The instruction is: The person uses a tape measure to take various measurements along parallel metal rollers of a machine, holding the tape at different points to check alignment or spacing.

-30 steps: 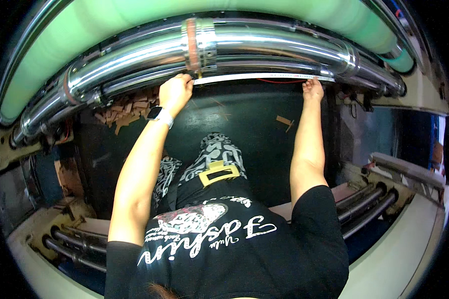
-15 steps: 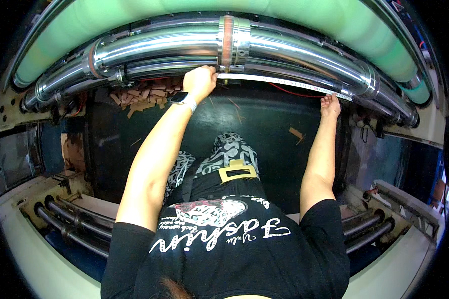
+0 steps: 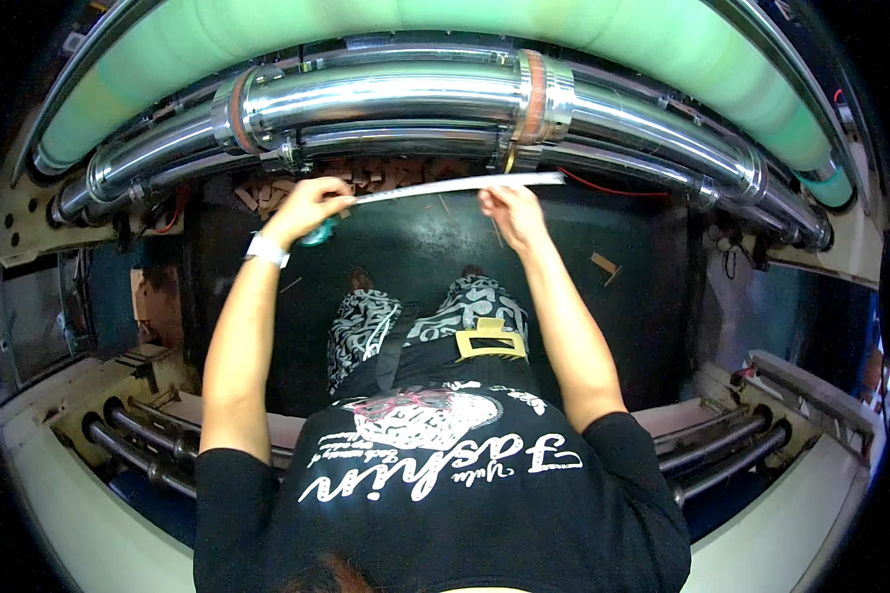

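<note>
A white measuring tape (image 3: 420,190) stretches between my hands in front of the shiny steel rollers, its free end running past my right hand. My left hand (image 3: 311,210) is closed on the tape's left part. A teal rounded thing, perhaps the tape's case (image 3: 318,233), shows under this hand, partly hidden by it. My right hand (image 3: 516,213) has its fingers bent and pinched at the tape's lower edge. The steel roller (image 3: 386,91) with collars lies just beyond. One collar has a brownish-orange band (image 3: 534,94).
A large pale green cylinder (image 3: 386,22) spans the far side. Cardboard scraps (image 3: 391,175) lie in a heap beneath the rollers, and another scrap (image 3: 604,263) lies on the dark floor. A red cable (image 3: 613,187) runs under the rollers. Machine frames with bars (image 3: 138,450) stand behind me on both sides.
Both hands have drawn back from the roller and moved left, with the tape. My right hand has come closer to my left and moved inward along the tape. The view has shifted slightly.
</note>
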A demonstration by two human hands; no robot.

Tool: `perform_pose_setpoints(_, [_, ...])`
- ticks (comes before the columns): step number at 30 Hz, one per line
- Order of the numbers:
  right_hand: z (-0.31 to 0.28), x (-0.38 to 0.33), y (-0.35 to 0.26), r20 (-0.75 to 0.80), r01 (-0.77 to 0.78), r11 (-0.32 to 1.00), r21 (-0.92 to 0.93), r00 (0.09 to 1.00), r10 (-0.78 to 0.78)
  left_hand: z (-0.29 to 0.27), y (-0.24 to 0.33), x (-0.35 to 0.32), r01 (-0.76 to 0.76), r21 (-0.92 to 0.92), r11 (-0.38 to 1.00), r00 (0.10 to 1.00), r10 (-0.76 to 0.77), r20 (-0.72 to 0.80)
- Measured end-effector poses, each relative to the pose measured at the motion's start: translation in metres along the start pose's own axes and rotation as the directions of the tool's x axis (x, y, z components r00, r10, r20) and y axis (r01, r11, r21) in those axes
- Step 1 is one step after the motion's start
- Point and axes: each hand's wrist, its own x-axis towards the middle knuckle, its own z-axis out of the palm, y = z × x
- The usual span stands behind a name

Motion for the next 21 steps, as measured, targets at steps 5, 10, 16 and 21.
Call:
perform_pose_setpoints(5, [0.036,0.047,0.028,-0.204,0.044,0.995,0.088,0.979,-0.025,-0.059,-0.038,-0.019,-0.034,0.185,0.982,0.986,0.063,-0.155])
perform_pose_setpoints(10, [0.051,0.067,0.042,-0.193,0.165,0.986,0.034,0.969,-0.155,-0.092,-0.07,-0.015,-0.18,0.351,0.919,0.941,0.265,-0.212])
perform_pose_setpoints(16, [0.061,0.076,0.046,-0.32,0.212,0.976,0.041,0.929,-0.188,-0.104,-0.08,-0.005,0.114,0.563,0.819,0.902,0.152,-0.404])
perform_pose_setpoints(21, [0.062,0.074,0.049,-0.36,0.218,0.974,0.057,0.915,-0.183,-0.102,-0.08,-0.002,0.109,0.611,0.784,0.883,0.206,-0.422])
